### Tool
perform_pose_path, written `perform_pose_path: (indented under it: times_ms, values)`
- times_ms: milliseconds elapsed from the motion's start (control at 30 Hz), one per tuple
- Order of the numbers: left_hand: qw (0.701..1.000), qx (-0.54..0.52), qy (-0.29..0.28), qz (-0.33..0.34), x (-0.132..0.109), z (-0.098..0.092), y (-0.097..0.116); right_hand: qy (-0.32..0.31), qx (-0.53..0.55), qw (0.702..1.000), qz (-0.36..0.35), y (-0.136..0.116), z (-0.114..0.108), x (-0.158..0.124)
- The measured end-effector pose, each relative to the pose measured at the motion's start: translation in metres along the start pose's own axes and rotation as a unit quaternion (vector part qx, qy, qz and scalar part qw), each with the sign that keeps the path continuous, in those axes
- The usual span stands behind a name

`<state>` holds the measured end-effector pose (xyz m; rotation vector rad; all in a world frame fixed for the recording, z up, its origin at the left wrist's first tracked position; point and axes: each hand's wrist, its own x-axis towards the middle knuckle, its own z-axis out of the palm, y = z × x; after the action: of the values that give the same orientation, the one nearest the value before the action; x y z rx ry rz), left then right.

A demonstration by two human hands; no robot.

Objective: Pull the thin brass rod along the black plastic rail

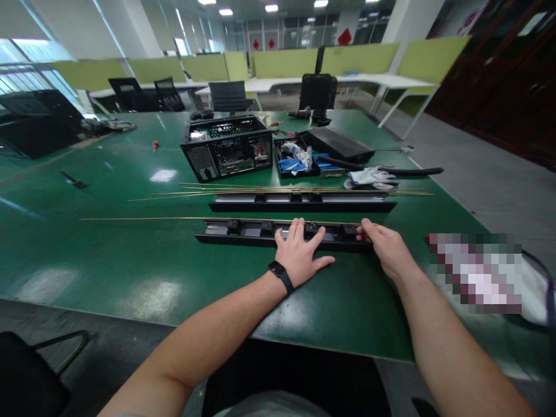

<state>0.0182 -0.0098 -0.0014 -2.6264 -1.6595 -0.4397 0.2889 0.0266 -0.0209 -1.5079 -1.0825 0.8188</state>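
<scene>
A long black channel-shaped rail [243, 238] with several black blocks in it lies crosswise on the green table before me. My left hand [299, 250], a dark watch on its wrist, rests on the rail's middle with fingers spread. At the rail's right end, my right hand [384, 243] pinches the end of a thin brass-coloured rod [143, 219]. That rod runs along the rail's far edge and sticks out well past its left end. Behind it lies a second black rail [278, 206], with several similar thin rods [195, 191] lying along it.
An open black computer case [226, 150] stands farther back. Right of it are a tray with gloves [297, 157], a black panel [339, 143], a black tube [412, 171] and white gloves [372, 178]. A blurred-out bag [478, 272] lies at right.
</scene>
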Motion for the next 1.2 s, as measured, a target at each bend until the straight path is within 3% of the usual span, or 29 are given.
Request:
perform_pose_path:
  times_ms: [267,333,500,667,900,1033,1200]
  values:
    - [1.000,0.007,0.004,-0.001,0.000,0.001,0.000,0.033,0.062,0.997,0.017,0.005,-0.002,0.008]
    - [1.000,0.005,0.004,-0.001,-0.001,0.001,0.000,0.082,0.098,0.991,0.039,0.005,-0.007,0.013]
    - [1.000,0.005,0.004,-0.002,-0.001,0.002,-0.001,0.281,0.125,0.945,0.116,-0.005,-0.029,0.021]
    - [1.000,0.002,0.002,0.001,0.000,0.002,-0.001,0.343,0.131,0.921,0.129,-0.011,-0.047,0.023]
    - [1.000,0.002,-0.001,-0.003,-0.001,0.001,0.000,0.298,0.116,0.939,0.123,-0.006,-0.040,0.023]
    - [1.000,0.002,-0.001,-0.004,-0.001,0.001,0.000,0.167,0.117,0.974,0.094,0.000,-0.025,0.018]
    - [1.000,0.006,-0.003,-0.005,0.000,0.001,0.001,0.027,0.024,0.999,0.013,0.005,-0.011,0.008]
